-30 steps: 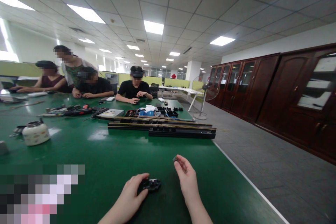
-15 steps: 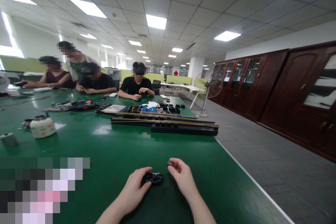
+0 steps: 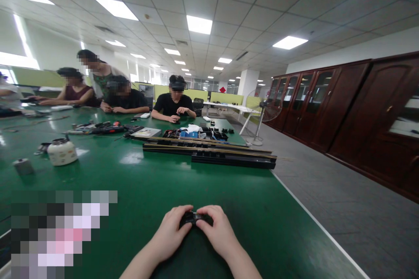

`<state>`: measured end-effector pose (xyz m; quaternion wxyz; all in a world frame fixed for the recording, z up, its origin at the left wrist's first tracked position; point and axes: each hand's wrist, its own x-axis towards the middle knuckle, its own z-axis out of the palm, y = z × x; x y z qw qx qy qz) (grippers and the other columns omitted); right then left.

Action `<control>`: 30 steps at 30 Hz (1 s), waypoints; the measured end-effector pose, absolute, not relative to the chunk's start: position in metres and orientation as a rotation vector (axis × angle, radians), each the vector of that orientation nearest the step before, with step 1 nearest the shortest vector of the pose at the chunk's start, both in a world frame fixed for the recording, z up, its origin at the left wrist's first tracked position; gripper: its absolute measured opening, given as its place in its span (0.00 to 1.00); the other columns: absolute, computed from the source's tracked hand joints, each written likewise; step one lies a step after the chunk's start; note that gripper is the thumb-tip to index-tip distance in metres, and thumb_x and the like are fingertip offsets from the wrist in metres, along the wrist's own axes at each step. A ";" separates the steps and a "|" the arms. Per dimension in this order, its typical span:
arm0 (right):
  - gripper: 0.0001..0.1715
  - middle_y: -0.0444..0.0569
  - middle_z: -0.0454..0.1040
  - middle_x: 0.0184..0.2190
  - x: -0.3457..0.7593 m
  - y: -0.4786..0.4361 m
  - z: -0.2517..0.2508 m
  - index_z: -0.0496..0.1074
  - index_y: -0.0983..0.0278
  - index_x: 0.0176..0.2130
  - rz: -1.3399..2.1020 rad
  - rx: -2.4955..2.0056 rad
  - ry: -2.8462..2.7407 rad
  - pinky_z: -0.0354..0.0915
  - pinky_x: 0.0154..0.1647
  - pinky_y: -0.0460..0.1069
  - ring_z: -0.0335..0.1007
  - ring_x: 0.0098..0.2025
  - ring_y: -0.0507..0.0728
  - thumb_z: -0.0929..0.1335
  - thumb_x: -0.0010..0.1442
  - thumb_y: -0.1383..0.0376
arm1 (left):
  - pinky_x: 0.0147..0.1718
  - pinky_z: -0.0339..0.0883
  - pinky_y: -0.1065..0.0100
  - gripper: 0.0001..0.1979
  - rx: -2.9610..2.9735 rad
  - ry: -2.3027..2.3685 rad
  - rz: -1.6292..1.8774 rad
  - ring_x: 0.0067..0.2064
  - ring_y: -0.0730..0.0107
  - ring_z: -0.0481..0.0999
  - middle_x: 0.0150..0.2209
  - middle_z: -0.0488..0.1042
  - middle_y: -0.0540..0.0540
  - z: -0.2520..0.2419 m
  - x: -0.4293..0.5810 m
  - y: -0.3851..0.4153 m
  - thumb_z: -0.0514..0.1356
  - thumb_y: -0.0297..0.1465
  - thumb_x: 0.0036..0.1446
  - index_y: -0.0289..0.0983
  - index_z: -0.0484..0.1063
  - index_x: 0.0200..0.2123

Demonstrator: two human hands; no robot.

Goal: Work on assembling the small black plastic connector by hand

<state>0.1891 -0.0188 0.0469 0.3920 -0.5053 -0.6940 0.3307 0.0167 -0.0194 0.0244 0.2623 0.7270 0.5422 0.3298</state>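
Note:
A small black plastic part (image 3: 190,218) with a light strip on top lies low over the green table (image 3: 157,187), between my two hands. My left hand (image 3: 173,227) grips its left end with thumb and fingers. From the other side my right hand (image 3: 216,229) meets it, thumb and fingertips pinched at the part's right end. The small dark piece that the right hand carries is now hidden among the fingers. Much of the black part is covered by both hands.
Long black rails (image 3: 234,160) with thin brass-coloured rods lie across the table ahead. A white jar (image 3: 62,152) and a metal cylinder (image 3: 23,166) stand at left. Farther back are tools (image 3: 98,128), black parts and co-workers. A standing fan (image 3: 262,109) is beyond the table's right edge.
My right hand has moved left and down, bringing its small dark piece to the black part. The left hand keeps its hold. The view has shifted slightly.

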 end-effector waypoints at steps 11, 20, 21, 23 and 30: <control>0.13 0.44 0.74 0.40 0.190 -0.019 0.042 0.75 0.54 0.34 0.730 -1.298 -1.958 0.57 0.48 0.54 0.65 0.45 0.59 0.69 0.45 0.68 | 0.50 0.60 0.61 0.19 1.990 1.470 0.866 0.49 0.62 0.69 0.45 0.73 0.46 0.022 0.017 -0.018 0.55 0.28 0.47 0.41 0.68 0.45; 0.18 0.45 0.75 0.42 0.196 -0.017 0.040 0.74 0.55 0.40 0.883 -1.281 -1.862 0.57 0.53 0.54 0.66 0.48 0.59 0.68 0.47 0.67 | 0.51 0.60 0.62 0.17 1.846 1.397 0.944 0.50 0.63 0.69 0.47 0.73 0.45 0.023 0.017 -0.017 0.53 0.30 0.50 0.40 0.67 0.45; 0.18 0.46 0.74 0.43 0.197 -0.017 0.040 0.73 0.56 0.42 0.916 -1.271 -1.826 0.57 0.53 0.54 0.66 0.49 0.59 0.67 0.48 0.66 | 0.51 0.60 0.63 0.17 1.801 1.362 0.960 0.50 0.64 0.69 0.47 0.72 0.45 0.024 0.018 -0.017 0.52 0.31 0.51 0.39 0.67 0.46; 0.20 0.46 0.74 0.45 0.197 -0.016 0.040 0.72 0.57 0.44 0.990 -1.238 -1.747 0.57 0.54 0.54 0.66 0.49 0.59 0.67 0.49 0.66 | 0.51 0.61 0.64 0.17 1.715 1.293 0.985 0.49 0.65 0.70 0.46 0.72 0.45 0.024 0.020 -0.016 0.52 0.32 0.51 0.39 0.65 0.46; 0.22 0.53 0.75 0.41 0.191 -0.012 0.042 0.70 0.65 0.43 1.279 -1.062 -1.404 0.63 0.50 0.54 0.70 0.45 0.58 0.70 0.47 0.62 | 0.49 0.62 0.64 0.19 1.425 1.160 1.087 0.48 0.62 0.71 0.44 0.73 0.46 0.029 0.022 -0.016 0.57 0.39 0.49 0.38 0.66 0.45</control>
